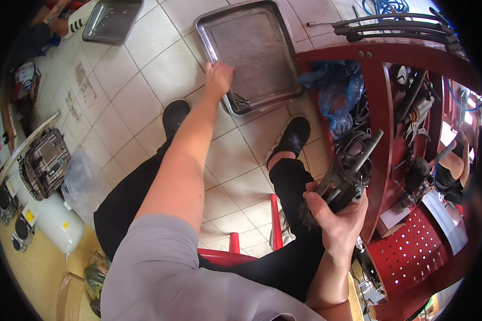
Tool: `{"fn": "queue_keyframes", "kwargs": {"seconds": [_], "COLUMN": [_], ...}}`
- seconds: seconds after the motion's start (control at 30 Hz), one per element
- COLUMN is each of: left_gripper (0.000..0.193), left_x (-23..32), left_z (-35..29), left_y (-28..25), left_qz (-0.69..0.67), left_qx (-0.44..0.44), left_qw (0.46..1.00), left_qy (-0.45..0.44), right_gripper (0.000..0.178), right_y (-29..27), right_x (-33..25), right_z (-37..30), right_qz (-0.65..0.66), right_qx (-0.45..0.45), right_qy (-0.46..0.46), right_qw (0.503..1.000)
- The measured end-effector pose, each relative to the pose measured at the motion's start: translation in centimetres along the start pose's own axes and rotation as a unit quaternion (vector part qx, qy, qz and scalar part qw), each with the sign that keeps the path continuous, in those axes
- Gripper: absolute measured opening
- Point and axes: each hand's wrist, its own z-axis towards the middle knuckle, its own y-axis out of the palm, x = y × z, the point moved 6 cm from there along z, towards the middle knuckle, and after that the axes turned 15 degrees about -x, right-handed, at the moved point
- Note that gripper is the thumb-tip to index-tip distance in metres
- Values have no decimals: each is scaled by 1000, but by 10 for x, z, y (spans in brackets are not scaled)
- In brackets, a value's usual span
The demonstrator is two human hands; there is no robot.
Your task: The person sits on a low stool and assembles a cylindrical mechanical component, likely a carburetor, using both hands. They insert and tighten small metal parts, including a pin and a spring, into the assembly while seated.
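Note:
My left hand (219, 78) reaches down to the left rim of a large shallow metal tray (262, 48) on the floor. Its fingers are closed around that rim, though their undersides are hidden. Several small bolts (239, 100) lie in the tray's near left corner. On the right, above my knee, my right hand (340, 219) grips a dark, greasy metal engine part (348, 171). A pale rod sticks up out of this part; its lower side is hidden by my palm and fingers.
A red metal rack (374, 134) with tools and a blue plastic bag (340, 93) stands close on my right. A smaller metal tray (112, 21) lies at the far left. A white tank (59, 224) is to the left. Other people are partly visible at both sides.

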Motion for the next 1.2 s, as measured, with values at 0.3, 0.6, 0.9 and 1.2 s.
{"fn": "queue_keyframes", "kwargs": {"seconds": [0.3, 0.6, 0.9, 1.2], "left_gripper": [11, 35, 31, 25], "left_x": [5, 48, 57, 70], "left_z": [16, -37, -60, -70], "left_y": [-3, 8, -1, -166], "left_qz": [76, 39, 27, -162], "left_qx": [-20, -73, -58, -153], "left_qw": [997, 994, 996, 974], "left_qy": [-8, 70, 62, -43], "right_gripper": [42, 44, 39, 33], "right_y": [7, 9, 14, 52], "right_x": [-6, -21, -24, -19], "right_z": [1, 12, 3, -18], "right_qz": [20, -7, -26, -53], "right_qx": [3, -11, -15, -68], "right_qy": [0, 3, -44, -154], "right_qw": [1000, 1000, 999, 984]}}
